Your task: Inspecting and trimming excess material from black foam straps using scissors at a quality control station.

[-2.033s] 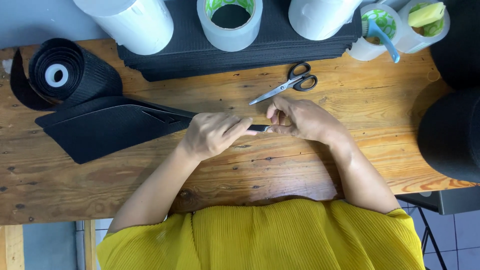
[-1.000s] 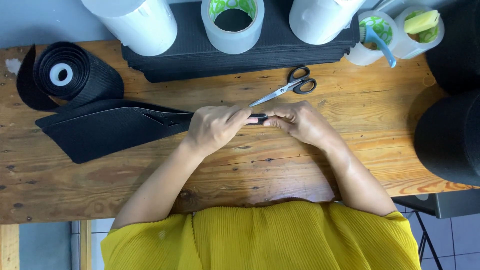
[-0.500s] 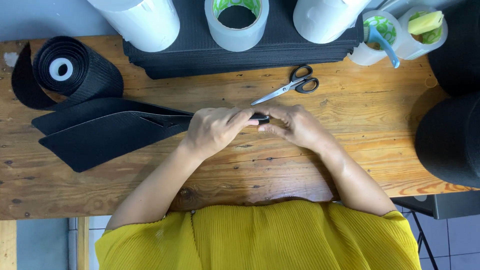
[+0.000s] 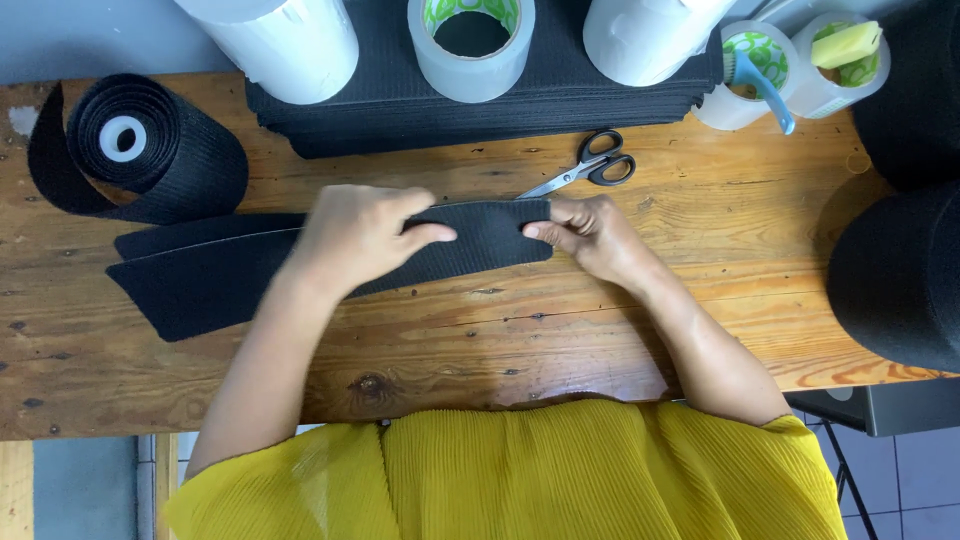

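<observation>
Head view looks straight down on a person in a pleated yellow top (image 4: 520,470) at a wooden table (image 4: 700,330). Both hands are on a wide black strip of ribbed fabric (image 4: 480,240) lying flat across the tabletop — the left hand (image 4: 355,235) is pressed on top of it with the thumb hooked over the near edge, and the right hand (image 4: 590,235) is pinching the strip's end between thumb and fingertips. So both are closed on the strip, neither one loose.

Judging from that, the step in hand looks like pulling the strip out flat and straight. To do it well: keep the left palm as the anchor, pull evenly with the right so the end doesn't skew, and keep the edges parallel to the second layer underneath at the left.

Just past the hands, black-handled scissors (image 4: 590,168) lie within easy reach, blades shut. Left of that sits the fabric roll (image 4: 150,150) — farther back there's a stack of black sheets (image 4: 400,105), a clear tape roll (image 4: 470,45) and white rolls (image 4: 290,35).
</observation>
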